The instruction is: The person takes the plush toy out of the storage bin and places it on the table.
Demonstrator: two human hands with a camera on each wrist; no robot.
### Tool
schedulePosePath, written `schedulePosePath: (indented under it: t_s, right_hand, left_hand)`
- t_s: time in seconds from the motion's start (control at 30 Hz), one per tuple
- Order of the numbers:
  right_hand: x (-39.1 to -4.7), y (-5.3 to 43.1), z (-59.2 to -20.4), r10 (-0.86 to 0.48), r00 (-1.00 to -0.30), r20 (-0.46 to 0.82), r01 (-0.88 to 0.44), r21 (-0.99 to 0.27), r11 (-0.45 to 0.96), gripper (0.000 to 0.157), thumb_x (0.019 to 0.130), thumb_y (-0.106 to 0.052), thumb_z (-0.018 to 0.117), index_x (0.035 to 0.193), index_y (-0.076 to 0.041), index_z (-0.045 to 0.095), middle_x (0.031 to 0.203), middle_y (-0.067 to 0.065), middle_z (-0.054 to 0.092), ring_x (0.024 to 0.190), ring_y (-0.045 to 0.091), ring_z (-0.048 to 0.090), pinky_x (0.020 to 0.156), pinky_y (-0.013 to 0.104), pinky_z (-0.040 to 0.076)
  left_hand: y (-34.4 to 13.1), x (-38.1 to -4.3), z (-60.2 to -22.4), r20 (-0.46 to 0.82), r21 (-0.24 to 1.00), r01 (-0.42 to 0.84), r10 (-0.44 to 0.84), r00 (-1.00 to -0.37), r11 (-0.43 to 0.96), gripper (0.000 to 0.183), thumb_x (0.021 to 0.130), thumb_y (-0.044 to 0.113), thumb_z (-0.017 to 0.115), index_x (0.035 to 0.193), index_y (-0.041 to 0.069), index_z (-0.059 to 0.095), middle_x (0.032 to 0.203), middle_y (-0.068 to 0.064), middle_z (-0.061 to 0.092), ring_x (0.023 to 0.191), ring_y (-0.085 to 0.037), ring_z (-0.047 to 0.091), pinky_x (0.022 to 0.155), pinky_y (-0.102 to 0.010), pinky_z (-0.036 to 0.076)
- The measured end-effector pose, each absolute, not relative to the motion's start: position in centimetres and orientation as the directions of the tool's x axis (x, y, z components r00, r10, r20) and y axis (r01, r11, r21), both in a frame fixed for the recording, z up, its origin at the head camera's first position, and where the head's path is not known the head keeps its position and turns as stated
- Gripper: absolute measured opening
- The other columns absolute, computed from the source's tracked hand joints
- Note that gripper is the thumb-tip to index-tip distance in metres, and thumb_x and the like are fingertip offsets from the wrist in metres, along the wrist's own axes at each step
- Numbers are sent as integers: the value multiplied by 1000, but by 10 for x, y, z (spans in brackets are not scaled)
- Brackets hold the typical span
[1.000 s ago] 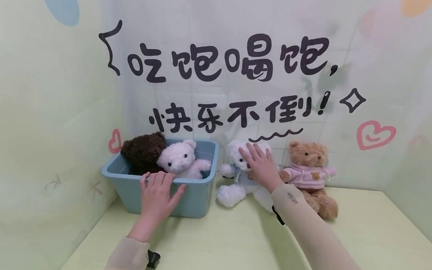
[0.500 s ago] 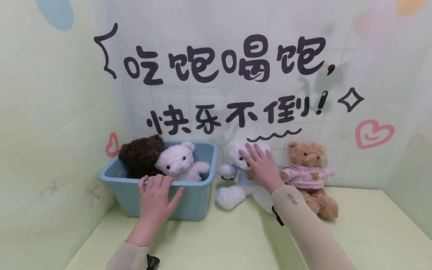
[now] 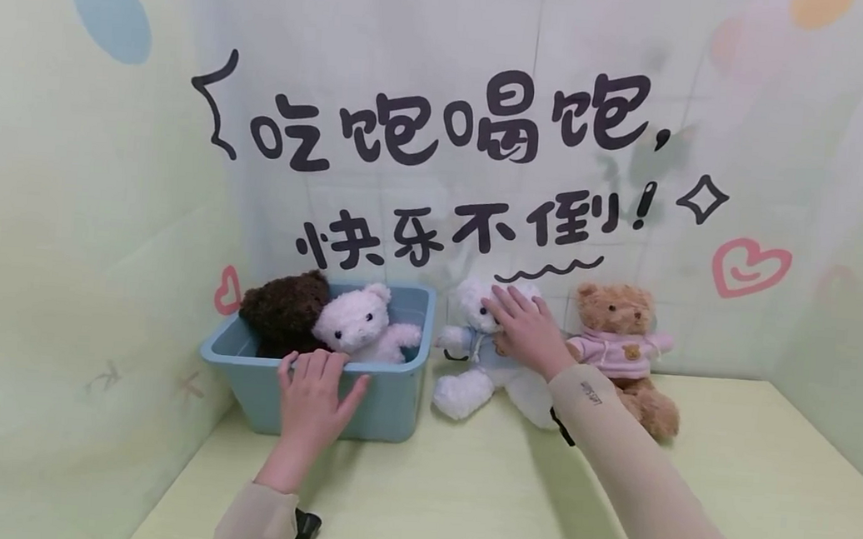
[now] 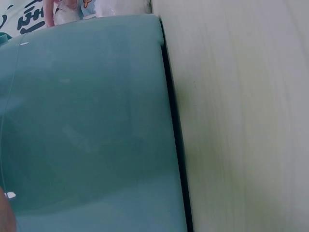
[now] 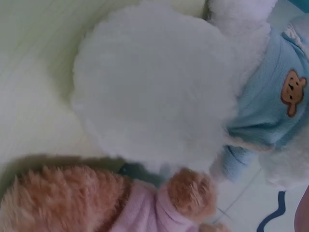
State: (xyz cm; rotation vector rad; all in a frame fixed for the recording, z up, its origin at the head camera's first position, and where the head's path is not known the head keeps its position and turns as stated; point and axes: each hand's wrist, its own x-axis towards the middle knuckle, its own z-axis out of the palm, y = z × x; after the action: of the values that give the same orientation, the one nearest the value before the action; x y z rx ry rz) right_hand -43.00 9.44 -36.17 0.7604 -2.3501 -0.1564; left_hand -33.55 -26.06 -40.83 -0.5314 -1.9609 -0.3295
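Observation:
My left hand (image 3: 315,391) hooks its fingers over the front rim of a blue plastic bin (image 3: 384,404), with the thumb along the outer wall. In the bin lean a dark brown teddy bear (image 3: 284,305) and a pale pink teddy bear (image 3: 348,322). My right hand (image 3: 528,330) lies with fingers fairly straight and spread over the face of a white teddy bear (image 3: 467,401), which sits against the back wall in a blue hoodie. Part of that bear's face and chest is hidden behind the hand. In the right wrist view, the white bear's foot (image 5: 149,87) fills the middle.
Right of the white bear sits a brown teddy bear (image 3: 625,350) in a pink hoodie, partly behind my right sleeve. A pale wood-look table (image 3: 445,504) spreads in front. Printed cloth walls (image 3: 432,44) close in the back and sides.
The bin stands slightly lower in the head view than a second ago, along with a small shift of the camera. Both hands keep their places on the bin and the white bear.

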Motion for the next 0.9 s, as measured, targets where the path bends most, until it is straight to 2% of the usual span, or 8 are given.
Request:
schedulePosePath:
  t_s: [0.3,0.57,0.9]
  right_hand:
    - [-430,75,-308,-614,-565,551,-513,348,785,62,92,-37,61,146,-15,42,151,11,37,136,32,37,101,55,35]
    - [-423,26,-266,-653,-622,432,-561,336,756,69,93,-47,59,151,-18,34,156,10,29,140,29,32,105,53,31]
    - [-416,-46,-233,-720,-634,281,-635,343,693,81,84,-55,67,152,-25,33,157,4,27,142,23,29,108,50,29]
  left_hand:
    - [-265,-336,-407,901,-6,498,221,-373,867,54,98,56,39,97,5,56,91,-14,52,89,-36,46,96,-59,25]
    - [-263,-336,-408,874,20,491,223,-431,871,55,98,57,35,99,6,56,91,-13,52,91,-35,47,98,-58,24]
    - [-263,-334,-407,876,15,487,223,-427,873,57,98,58,34,99,6,57,93,-13,53,92,-35,48,99,-58,24]
